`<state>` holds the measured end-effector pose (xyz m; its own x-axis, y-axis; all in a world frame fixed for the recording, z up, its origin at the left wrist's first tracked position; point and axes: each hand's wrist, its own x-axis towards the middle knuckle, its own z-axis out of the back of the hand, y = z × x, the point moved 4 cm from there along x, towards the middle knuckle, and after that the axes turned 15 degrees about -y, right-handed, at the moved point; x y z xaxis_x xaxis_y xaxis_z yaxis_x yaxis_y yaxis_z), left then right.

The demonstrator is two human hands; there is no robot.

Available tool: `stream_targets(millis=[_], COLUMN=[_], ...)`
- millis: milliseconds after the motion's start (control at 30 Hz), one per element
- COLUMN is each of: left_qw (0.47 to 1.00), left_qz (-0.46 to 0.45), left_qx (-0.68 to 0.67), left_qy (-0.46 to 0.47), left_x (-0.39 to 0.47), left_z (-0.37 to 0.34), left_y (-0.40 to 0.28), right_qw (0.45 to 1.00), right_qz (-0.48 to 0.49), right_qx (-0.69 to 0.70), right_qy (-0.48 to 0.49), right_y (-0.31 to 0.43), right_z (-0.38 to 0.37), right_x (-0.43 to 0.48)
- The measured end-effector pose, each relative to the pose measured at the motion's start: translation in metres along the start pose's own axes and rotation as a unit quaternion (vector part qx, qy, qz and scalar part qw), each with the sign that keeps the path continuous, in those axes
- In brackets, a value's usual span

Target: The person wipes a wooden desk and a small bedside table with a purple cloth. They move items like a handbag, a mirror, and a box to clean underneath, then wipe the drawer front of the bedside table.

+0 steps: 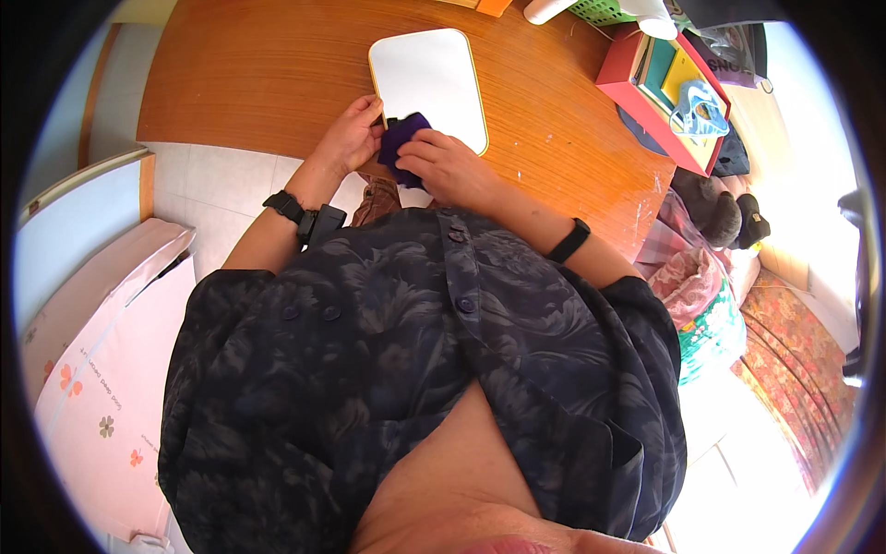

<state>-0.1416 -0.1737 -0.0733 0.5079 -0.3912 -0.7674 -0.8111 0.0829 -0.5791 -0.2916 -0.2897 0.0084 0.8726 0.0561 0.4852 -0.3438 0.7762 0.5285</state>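
Observation:
A white rectangular board (435,83) with rounded corners and a thin yellow rim lies on the wooden table (277,76) before me. It could be a small whiteboard or a mirror; I cannot tell which. My left hand (356,131) holds its near left edge, with thumb and fingertips at the rim. In my right hand (443,163) is a dark purple cloth (405,147), which covers the board's near left corner and hangs over the table's front edge. A small black part of something shows beside the cloth, on the board.
At the right of the table stands a red box (657,121) with books and a clear blue plastic item (699,114). A green basket (601,10) and white rolled items are at the back. Fabrics (692,291) lie right of the table; a pink patterned cover (118,360) is at left.

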Motion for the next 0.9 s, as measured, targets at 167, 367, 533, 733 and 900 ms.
stream_targets(millis=[167, 367, 533, 733, 900], left_qw=[1.000, 1.000, 0.999, 1.000, 1.000], left_qz=[0.003, 0.012, 0.024, 0.021, 0.017], left_qx=[0.006, 0.018, 0.017, 0.021, -0.006], left_qy=[0.004, 0.000, -0.014, -0.005, -0.008], left_x=[0.002, -0.002, -0.002, 0.001, 0.004], left_z=[0.000, -0.001, -0.001, 0.001, 0.003], left_y=[0.000, -0.001, -0.001, 0.001, 0.002], right_qw=[1.000, 0.994, 0.988, 0.962, 0.985], right_qz=[0.021, -0.093, -0.123, -0.168, -0.117], right_qx=[0.015, -0.039, -0.088, -0.165, -0.101], right_qy=[0.002, 0.050, -0.029, -0.137, -0.072], right_y=[0.002, -0.016, -0.040, -0.104, -0.086], right_z=[-0.005, 0.052, 0.059, 0.028, -0.013], right_x=[0.006, -0.039, -0.018, 0.037, 0.066])
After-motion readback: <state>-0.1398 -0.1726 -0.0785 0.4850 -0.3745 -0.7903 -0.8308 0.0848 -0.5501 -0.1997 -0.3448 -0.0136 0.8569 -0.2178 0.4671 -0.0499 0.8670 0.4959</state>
